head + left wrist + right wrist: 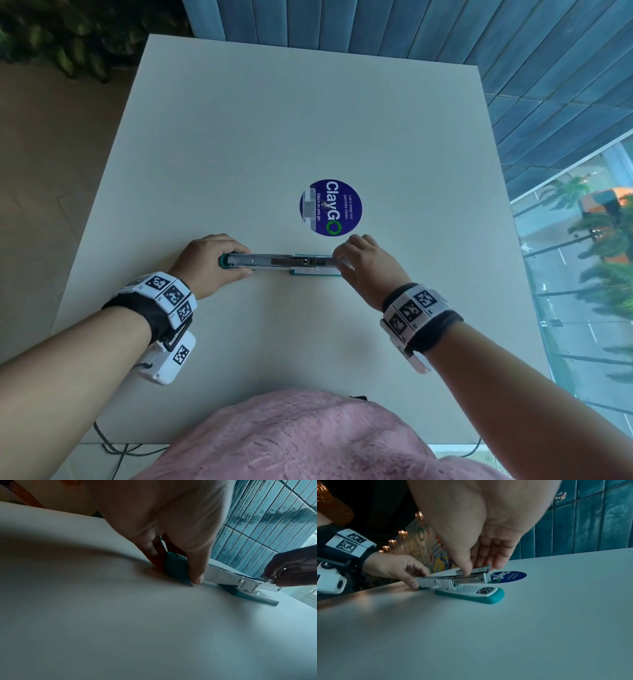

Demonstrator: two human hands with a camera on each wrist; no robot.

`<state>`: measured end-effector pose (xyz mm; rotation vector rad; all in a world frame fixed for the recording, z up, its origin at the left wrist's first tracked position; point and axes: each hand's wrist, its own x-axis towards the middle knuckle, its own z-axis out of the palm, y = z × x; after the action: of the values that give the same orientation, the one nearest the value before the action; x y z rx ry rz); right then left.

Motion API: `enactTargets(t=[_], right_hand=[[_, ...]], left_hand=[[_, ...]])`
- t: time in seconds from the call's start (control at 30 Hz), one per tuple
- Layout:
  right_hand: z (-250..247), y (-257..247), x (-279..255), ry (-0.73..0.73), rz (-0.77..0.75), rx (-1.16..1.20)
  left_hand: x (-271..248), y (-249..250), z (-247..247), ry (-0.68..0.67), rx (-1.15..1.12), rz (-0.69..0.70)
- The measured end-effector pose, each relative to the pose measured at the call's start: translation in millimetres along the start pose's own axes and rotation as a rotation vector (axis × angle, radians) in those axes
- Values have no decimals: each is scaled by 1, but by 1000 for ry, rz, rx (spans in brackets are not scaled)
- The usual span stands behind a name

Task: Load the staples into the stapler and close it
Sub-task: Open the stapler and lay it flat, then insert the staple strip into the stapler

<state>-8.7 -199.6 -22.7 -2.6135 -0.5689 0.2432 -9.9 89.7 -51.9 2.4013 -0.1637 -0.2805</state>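
Note:
A white and teal stapler (284, 263) lies swung fully open on the white table (308, 137), its top arm laid flat out to the left and its base (471, 595) at the right. My left hand (212, 260) grips the teal end of the top arm (176, 568) between thumb and fingers. My right hand (363, 263) pinches a silver strip of staples (481, 570) over the front of the metal magazine (465, 580). The strip's far end is hidden by my fingers.
A round blue sticker (331, 208) is stuck on the table just behind the stapler. A blue tiled wall (445, 34) runs along the far edge, and a window (582, 274) lies to the right. The table's near edge is at my body.

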Motion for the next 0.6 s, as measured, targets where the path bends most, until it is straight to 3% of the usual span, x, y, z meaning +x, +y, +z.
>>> enactTargets(t=[0.43,0.6], right_hand=[[5,0,4,-27,-47,-15],[6,11,-5,-60,103,16]], left_hand=[[-1,3,-1,1,-12,-17],[-1,4,-3,-37,4,-24]])
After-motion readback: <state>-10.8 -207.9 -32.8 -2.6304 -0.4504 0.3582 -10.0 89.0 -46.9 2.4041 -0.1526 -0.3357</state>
